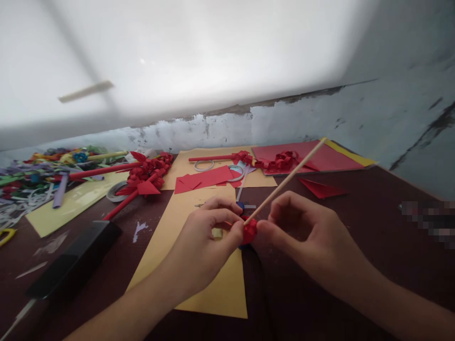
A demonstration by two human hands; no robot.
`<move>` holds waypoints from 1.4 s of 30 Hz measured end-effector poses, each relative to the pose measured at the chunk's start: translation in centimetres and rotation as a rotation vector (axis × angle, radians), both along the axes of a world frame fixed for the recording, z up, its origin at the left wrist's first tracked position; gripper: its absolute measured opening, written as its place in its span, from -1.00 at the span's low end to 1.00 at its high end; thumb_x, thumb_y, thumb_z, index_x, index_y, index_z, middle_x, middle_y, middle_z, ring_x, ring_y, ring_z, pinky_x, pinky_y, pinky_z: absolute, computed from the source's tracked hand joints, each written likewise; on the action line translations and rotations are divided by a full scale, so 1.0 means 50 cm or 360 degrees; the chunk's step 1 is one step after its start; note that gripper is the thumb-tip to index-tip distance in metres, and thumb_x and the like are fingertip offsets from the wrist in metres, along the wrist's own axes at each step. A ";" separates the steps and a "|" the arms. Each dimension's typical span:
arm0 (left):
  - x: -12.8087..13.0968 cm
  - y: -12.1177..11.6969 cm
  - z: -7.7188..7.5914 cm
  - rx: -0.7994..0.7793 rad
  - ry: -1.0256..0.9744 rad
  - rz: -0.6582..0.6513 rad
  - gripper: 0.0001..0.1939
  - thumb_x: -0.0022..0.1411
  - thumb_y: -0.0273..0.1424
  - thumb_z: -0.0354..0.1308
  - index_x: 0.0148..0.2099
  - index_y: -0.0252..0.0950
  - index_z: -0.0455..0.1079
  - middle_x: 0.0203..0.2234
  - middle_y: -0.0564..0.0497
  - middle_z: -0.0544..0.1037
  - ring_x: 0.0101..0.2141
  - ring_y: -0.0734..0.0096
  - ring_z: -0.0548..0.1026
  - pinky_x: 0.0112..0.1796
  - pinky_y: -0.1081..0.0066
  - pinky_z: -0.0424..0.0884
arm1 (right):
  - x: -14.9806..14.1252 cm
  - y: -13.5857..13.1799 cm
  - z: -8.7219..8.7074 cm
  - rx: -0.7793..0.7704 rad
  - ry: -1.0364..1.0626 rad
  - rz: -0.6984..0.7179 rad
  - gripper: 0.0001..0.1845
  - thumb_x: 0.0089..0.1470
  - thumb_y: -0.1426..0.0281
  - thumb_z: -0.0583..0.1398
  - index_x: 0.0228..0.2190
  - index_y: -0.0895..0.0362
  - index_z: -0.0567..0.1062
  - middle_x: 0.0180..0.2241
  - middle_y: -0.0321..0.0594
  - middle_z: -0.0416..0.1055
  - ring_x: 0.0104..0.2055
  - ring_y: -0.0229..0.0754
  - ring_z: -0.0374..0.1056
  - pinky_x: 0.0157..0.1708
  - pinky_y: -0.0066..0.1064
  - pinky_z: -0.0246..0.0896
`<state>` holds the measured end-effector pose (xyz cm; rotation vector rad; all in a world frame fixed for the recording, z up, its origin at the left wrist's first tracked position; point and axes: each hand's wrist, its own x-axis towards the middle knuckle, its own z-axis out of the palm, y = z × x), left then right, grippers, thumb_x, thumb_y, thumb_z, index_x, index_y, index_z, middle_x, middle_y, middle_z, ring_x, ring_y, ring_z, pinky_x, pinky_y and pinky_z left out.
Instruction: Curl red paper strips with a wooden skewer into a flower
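Observation:
A small red curled-paper flower (250, 231) is held over the middle of the table, with a thin wooden stick (287, 179) rising from it and slanting up to the right. My left hand (208, 237) pinches the flower and the stick's lower end between thumb and fingers. At the flower's right edge, my right hand (305, 232) has its thumb against the red paper and its fingers curled; the exact grip is partly hidden. Behind and under the flower, a dark blue object (242, 207) is mostly covered by my hands.
Tan paper sheets (227, 293) lie beneath my hands. Red paper flowers on stems (149, 175) and a black box-shaped object (74, 258) are to the left, near a pile of coloured strips (31, 175). Red paper pieces (209, 179), tape rolls (204, 166) and a red folder (341, 158) lie farther back.

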<state>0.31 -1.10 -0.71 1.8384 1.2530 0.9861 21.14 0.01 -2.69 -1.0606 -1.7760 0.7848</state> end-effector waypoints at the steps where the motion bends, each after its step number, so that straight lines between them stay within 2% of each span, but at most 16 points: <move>1: 0.001 0.001 -0.001 -0.0037 -0.0048 0.0026 -0.76 0.34 -0.37 0.21 -0.39 -0.26 0.60 -0.13 -0.09 0.56 -0.05 0.23 0.55 -0.08 0.31 0.50 | -0.003 -0.007 0.000 0.0159 -0.0141 -0.0077 -0.73 0.16 0.23 0.39 -0.42 0.08 0.46 -0.52 -0.36 0.45 -0.52 -0.27 0.37 -0.54 -0.46 0.28; 4: 0.005 0.002 -0.004 -0.0132 -0.0165 0.0049 -0.74 0.34 -0.35 0.22 -0.38 -0.25 0.64 -0.13 -0.10 0.55 0.00 0.19 0.53 -0.03 0.29 0.49 | -0.012 -0.025 -0.003 0.0567 -0.0379 -0.0103 -0.83 0.09 0.39 0.41 -0.33 0.06 0.51 -0.46 -0.39 0.46 -0.50 -0.29 0.36 -0.46 -0.45 0.29; 6: 0.010 0.001 -0.007 -0.0157 -0.0224 0.0035 -0.74 0.34 -0.35 0.22 -0.38 -0.23 0.66 -0.14 -0.10 0.55 0.01 0.19 0.53 0.00 0.27 0.47 | -0.019 -0.031 -0.006 0.0692 -0.0409 -0.0065 -0.81 0.10 0.44 0.39 -0.23 0.05 0.55 -0.37 -0.36 0.53 -0.43 -0.28 0.42 -0.39 -0.45 0.32; 8: 0.014 -0.001 -0.010 -0.0165 -0.0266 0.0025 -0.75 0.33 -0.37 0.23 -0.38 -0.22 0.67 -0.15 -0.09 0.56 0.03 0.18 0.53 -0.01 0.28 0.48 | -0.023 -0.032 -0.008 0.0738 -0.0417 -0.0058 -0.86 0.15 0.46 0.35 -0.23 0.06 0.55 -0.34 -0.33 0.55 -0.40 -0.28 0.46 -0.35 -0.45 0.34; 11: 0.019 -0.004 -0.015 -0.0184 -0.0299 0.0014 -0.77 0.32 -0.37 0.24 -0.36 -0.22 0.68 -0.15 -0.10 0.57 0.04 0.16 0.52 -0.04 0.29 0.50 | -0.025 -0.030 -0.009 0.0743 -0.0418 -0.0099 -0.91 0.17 0.49 0.31 -0.28 0.07 0.55 -0.38 -0.33 0.55 -0.41 -0.29 0.46 -0.37 -0.46 0.34; 17: 0.025 -0.006 -0.023 -0.0174 -0.0265 0.0056 -0.79 0.32 -0.43 0.24 -0.36 -0.25 0.66 -0.16 -0.07 0.58 -0.06 0.24 0.56 -0.09 0.33 0.50 | -0.025 -0.028 -0.008 0.0689 -0.0415 -0.0167 -0.90 0.11 0.49 0.30 -0.37 0.06 0.50 -0.48 -0.39 0.46 -0.51 -0.31 0.38 -0.48 -0.47 0.29; 23: 0.027 -0.011 -0.020 -0.0070 -0.0190 0.0090 -0.81 0.30 -0.46 0.24 -0.33 -0.26 0.67 -0.18 -0.03 0.57 -0.09 0.31 0.55 -0.09 0.37 0.48 | -0.023 -0.027 -0.013 0.0837 -0.0454 -0.0163 -0.93 0.14 0.49 0.29 -0.31 0.08 0.52 -0.40 -0.33 0.53 -0.41 -0.28 0.47 -0.38 -0.45 0.34; 32: 0.033 -0.014 -0.019 -0.0042 -0.0185 0.0114 -0.82 0.28 -0.42 0.26 -0.37 -0.25 0.64 -0.18 -0.03 0.56 -0.12 0.32 0.54 -0.06 0.33 0.48 | -0.026 -0.033 -0.007 0.0869 -0.0410 -0.0136 -0.89 0.13 0.53 0.26 -0.35 0.08 0.48 -0.43 -0.36 0.49 -0.41 -0.32 0.45 -0.36 -0.50 0.34; 38: 0.034 -0.015 -0.020 0.0004 -0.0147 0.0186 -0.83 0.26 -0.40 0.27 -0.40 -0.23 0.62 -0.10 -0.04 0.55 0.01 0.23 0.54 0.03 0.28 0.45 | -0.025 -0.030 -0.010 0.0889 -0.0388 -0.0138 -0.88 0.13 0.53 0.27 -0.32 0.08 0.47 -0.40 -0.36 0.50 -0.38 -0.34 0.46 -0.33 -0.53 0.34; 42: 0.035 -0.017 -0.021 -0.0001 -0.0132 0.0191 -0.83 0.25 -0.40 0.27 -0.39 -0.22 0.62 -0.09 -0.04 0.54 0.01 0.24 0.54 0.04 0.27 0.45 | -0.025 -0.031 -0.012 0.0874 -0.0367 -0.0147 -0.89 0.15 0.53 0.27 -0.31 0.08 0.47 -0.39 -0.37 0.50 -0.39 -0.36 0.46 -0.32 -0.54 0.33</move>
